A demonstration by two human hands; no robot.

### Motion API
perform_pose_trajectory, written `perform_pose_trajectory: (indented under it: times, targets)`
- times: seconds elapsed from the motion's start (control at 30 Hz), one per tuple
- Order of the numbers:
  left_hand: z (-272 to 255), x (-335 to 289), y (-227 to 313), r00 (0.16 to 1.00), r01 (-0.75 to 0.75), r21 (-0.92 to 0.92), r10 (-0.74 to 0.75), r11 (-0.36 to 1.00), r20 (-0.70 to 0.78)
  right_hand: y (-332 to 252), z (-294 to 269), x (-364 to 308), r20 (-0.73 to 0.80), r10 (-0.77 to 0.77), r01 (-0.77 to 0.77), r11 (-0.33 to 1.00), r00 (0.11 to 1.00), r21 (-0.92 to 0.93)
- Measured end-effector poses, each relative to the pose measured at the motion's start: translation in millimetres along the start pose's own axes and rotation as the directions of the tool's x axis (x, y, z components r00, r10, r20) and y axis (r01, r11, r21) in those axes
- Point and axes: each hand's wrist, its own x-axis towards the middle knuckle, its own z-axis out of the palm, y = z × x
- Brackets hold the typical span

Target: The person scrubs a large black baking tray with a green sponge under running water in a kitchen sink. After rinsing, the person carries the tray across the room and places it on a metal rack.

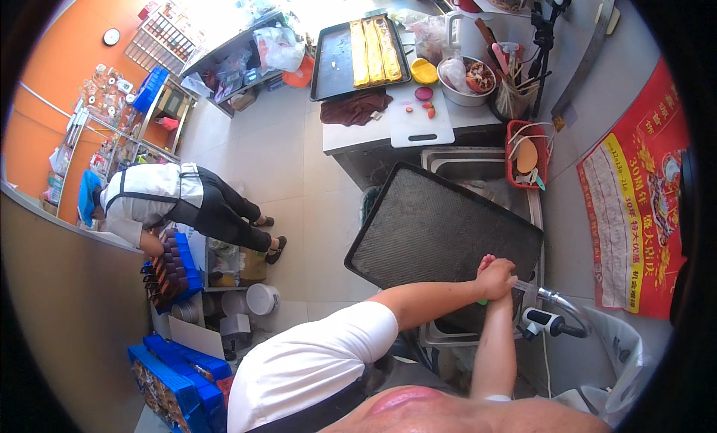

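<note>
My left hand (500,279) is wrapped over my right hand (486,262), the two pressed together above a large black baking tray (441,227). Only some curled fingertips of my right hand show past the left; whatever they hold is hidden. Under the hands a small bit of something green (482,301) peeks out, its kind unclear. Just right of my wrists, the metal spout of a faucet (549,293) points toward my hands, with a clear end or stream at its tip. The tray lies slantwise across a steel sink (463,161).
The counter beyond holds a tray of yellow pastry strips (323,56), a brown cloth (355,106), a white cutting board (407,125) and a steel bowl (467,98). A red basket (527,155) hangs by the wall. At left another person (160,190) bends over blue crates (188,265).
</note>
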Motion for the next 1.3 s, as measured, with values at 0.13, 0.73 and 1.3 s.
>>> perform_pose_trajectory:
  times: [0.13,0.73,1.3]
  targets:
    - [14,-27,18,0.976,-0.14,0.242,0.175,0.96,-0.131,2,-6,0,-0.088,-0.005,0.017,0.991,0.996,0.13]
    - [-26,-19,15,0.927,-0.355,0.022,0.349,0.935,0.14,-32,-32,66,-0.169,-0.081,0.009,0.923,0.982,-0.385]
    - [29,-1,-7,0.714,0.659,-0.563,-0.65,0.499,0.26,-1,-42,-30,0.358,-0.099,0.159,0.977,0.928,-0.144]
